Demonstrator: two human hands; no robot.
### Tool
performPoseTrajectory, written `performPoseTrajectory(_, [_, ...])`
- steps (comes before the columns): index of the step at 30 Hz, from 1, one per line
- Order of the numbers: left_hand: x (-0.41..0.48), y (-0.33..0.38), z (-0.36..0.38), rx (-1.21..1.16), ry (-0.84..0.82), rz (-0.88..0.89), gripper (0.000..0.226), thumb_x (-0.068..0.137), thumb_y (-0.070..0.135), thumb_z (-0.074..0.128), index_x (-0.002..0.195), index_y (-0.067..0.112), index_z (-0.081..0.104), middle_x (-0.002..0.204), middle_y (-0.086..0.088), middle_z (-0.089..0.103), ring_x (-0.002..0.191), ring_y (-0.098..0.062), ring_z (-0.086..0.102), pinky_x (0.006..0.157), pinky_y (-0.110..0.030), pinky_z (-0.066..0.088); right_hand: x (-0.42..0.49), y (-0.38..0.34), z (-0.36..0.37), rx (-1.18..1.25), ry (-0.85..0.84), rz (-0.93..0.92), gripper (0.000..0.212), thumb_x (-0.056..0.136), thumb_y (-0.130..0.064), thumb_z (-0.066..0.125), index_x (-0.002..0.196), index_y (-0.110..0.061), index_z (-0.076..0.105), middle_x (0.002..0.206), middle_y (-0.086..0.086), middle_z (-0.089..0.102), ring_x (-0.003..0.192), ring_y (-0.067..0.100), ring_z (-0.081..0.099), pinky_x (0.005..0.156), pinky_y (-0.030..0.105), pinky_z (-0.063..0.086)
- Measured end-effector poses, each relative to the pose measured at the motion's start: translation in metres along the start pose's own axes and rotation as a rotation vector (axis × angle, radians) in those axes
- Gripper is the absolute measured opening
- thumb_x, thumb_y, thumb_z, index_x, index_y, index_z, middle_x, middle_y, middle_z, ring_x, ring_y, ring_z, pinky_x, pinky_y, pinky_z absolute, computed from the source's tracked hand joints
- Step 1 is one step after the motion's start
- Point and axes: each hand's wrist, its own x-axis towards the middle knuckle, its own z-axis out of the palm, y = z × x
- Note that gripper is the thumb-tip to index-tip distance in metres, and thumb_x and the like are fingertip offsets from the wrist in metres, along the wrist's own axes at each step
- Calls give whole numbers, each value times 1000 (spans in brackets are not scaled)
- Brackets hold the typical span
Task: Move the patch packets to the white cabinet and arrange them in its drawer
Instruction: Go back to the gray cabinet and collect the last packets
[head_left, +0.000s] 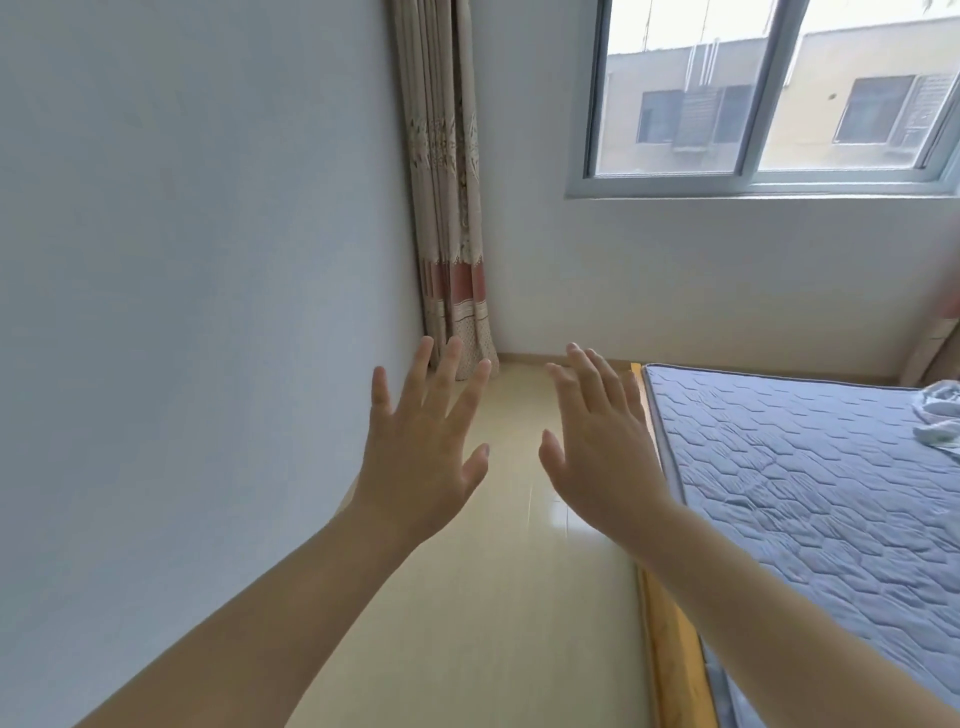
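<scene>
Mount: the one camera sits on my head, above and behind my outstretched arms.
Facing: forward and down along the strip of floor (519, 571), toward the corner where the curtain (452, 208) hangs.
Near field: my left hand (415, 457) and right hand (602, 462) sit mid-frame, close to the lens, with my forearms entering from the bottom corners.
Left edge: the wall (182, 260) runs close alongside.
Right edge: the mattress (831, 493) lies below, near; the window (769, 104) is at the top, far off.
Lens: wide, so straight edges lean.
</scene>
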Motion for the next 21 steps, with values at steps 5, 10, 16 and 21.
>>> performPoseTrajectory(5, [32,-63,26,-33,-15,-2,71,85,49,33,149,19,25,157,-14,22,145,-34,16,107,-63,22,50,-23,22,-106,-15,-18,64,81,-26,63,138,-6,41,150,18,33,139,34,31,109,57,26])
performPoseTrajectory(10, [93,-70,64,-136,-3,30,71,86,49,27,149,22,11,159,-12,17,146,-33,13,110,-62,18,96,-4,41,-190,2,27,64,82,-28,60,139,-5,40,149,19,33,138,36,32,108,58,27])
performPoseTrajectory(16, [193,-79,137,-159,64,102,70,86,49,28,150,22,17,158,-12,19,146,-34,15,109,-63,17,178,45,103,-236,63,80,64,84,-29,61,140,-6,40,150,19,32,139,36,31,109,57,26])
performPoseTrajectory(21, [323,-88,210,-128,96,145,70,86,51,25,149,22,16,157,-12,22,145,-35,17,108,-63,18,284,119,162,-293,103,91,62,85,-31,62,139,-6,42,150,19,34,139,36,32,109,56,26])
